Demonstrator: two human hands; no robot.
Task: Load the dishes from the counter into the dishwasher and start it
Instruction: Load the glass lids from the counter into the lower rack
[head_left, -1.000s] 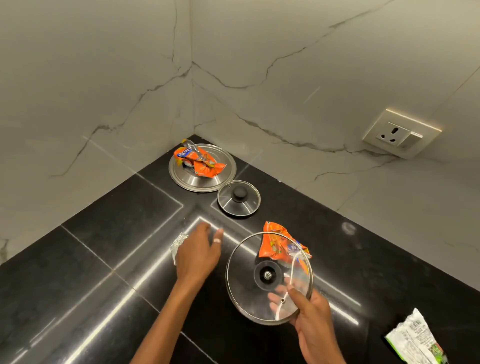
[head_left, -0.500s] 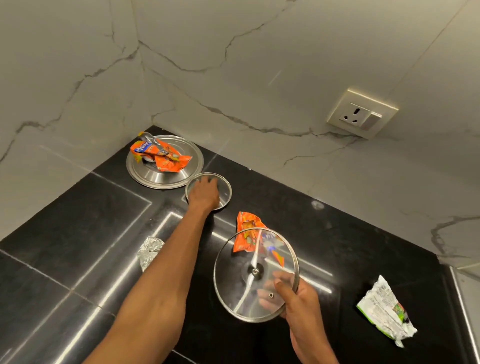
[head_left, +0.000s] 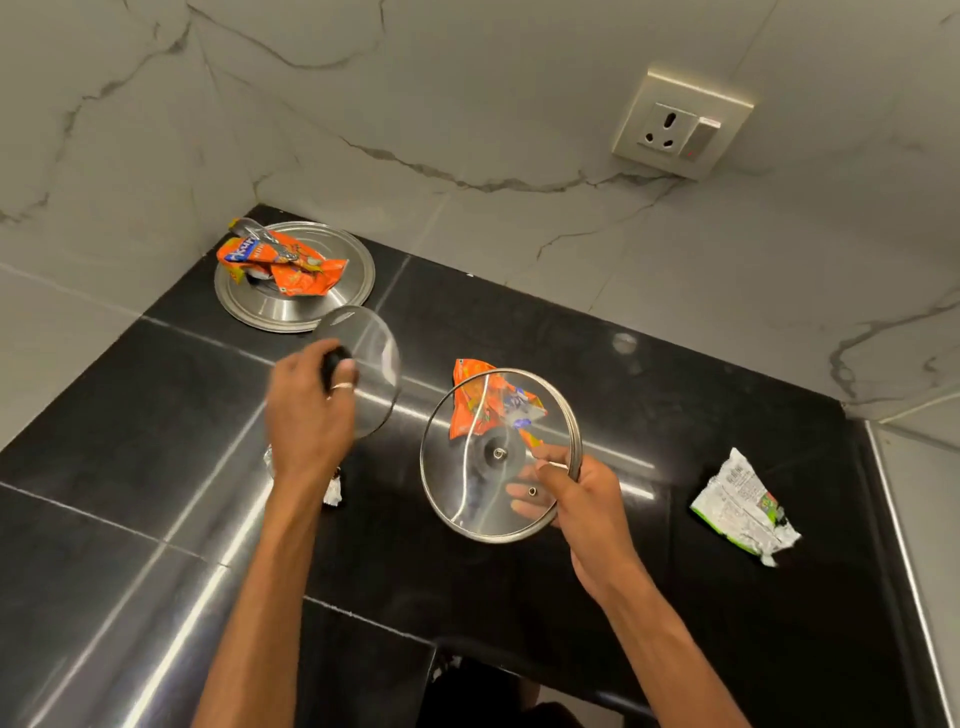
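Since half a second ago the small glass lid (head_left: 371, 364) is up from the black counter (head_left: 623, 597): the left hand (head_left: 306, 415) grips its black knob (head_left: 335, 358) and holds it tilted in the air. The right hand (head_left: 582, 499) pinches the rim of the large glass lid (head_left: 467, 467), near the small one, not touching.

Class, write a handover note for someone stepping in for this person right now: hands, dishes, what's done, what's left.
Left hand grips the small glass lid by its knob, tilted above the counter.
Right hand holds the large glass lid.
The steel lid lies in the corner under an orange wrapper.
Done: two lids in hand.
Left: steel lid, loading, starting. The dishwasher is not in view.
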